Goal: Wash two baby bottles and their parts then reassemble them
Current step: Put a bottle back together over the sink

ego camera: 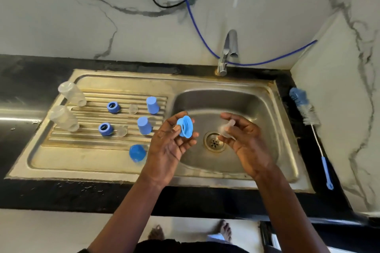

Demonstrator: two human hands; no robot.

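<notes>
My left hand [172, 141] pinches a blue screw ring [184, 126] over the left side of the sink basin [257, 107]. My right hand [242, 135] holds a clear silicone teat [226, 127] above the drain [214, 141]. On the ribbed drainboard [82, 150] two clear bottles [72, 93] [63, 118] stand upside down. Two blue rings [113, 107] [105, 129], two clear discs [133, 108] [122, 130] and two blue caps [152, 105] [144, 125] lie in rows beside them. A round blue lid [137, 153] sits near my left wrist.
A bottle brush [308, 117] with a blue handle lies on the black counter to the right of the sink. The tap [228, 53] stands behind the basin with no water running. A blue hose [195, 22] and cables hang on the marble wall.
</notes>
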